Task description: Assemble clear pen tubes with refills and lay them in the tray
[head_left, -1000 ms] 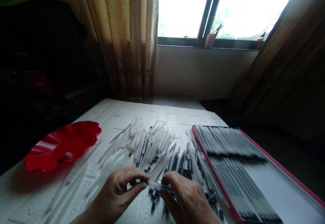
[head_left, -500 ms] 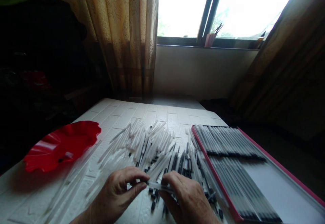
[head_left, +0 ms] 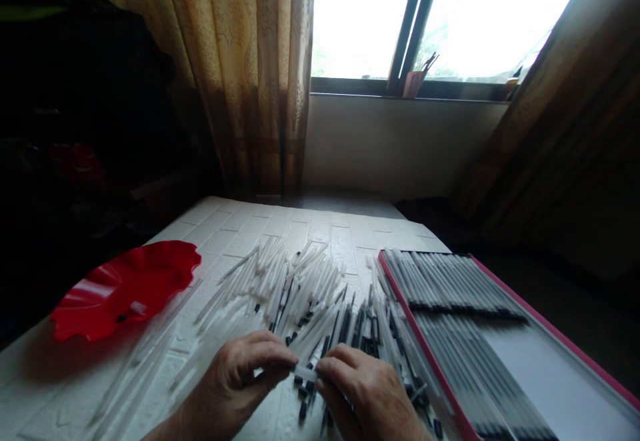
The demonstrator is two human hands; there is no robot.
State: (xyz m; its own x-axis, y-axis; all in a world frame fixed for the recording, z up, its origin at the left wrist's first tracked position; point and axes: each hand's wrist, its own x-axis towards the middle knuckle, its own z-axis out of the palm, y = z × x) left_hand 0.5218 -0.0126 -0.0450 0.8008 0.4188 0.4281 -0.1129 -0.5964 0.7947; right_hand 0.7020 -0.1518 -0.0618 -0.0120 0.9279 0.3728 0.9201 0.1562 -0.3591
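Observation:
My left hand (head_left: 239,375) pinches the left end of a pen (head_left: 305,373) between thumb and forefinger. My right hand (head_left: 367,387) grips the same pen further right, so only a short translucent piece of its barrel shows between my fingertips. Both ends of it are hidden. Just beyond my hands lies a heap of loose clear pen barrels (head_left: 273,271). Dark refills (head_left: 357,324) are gathered nearer my right hand, and small black plugs (head_left: 303,409) lie beneath the pen.
At right, a pink-rimmed box (head_left: 435,367) holds two rows of clear pens with black ends (head_left: 455,281). A wavy-edged red bowl (head_left: 130,281) at left contains a few small pieces. Long clear strips (head_left: 145,367) lie in front of it on the white brick-patterned table (head_left: 55,394).
My hands have drawn closer together along the pen, which shows less barrel between them; its dark left tip is now covered by my left fingers. The view has tilted slightly.

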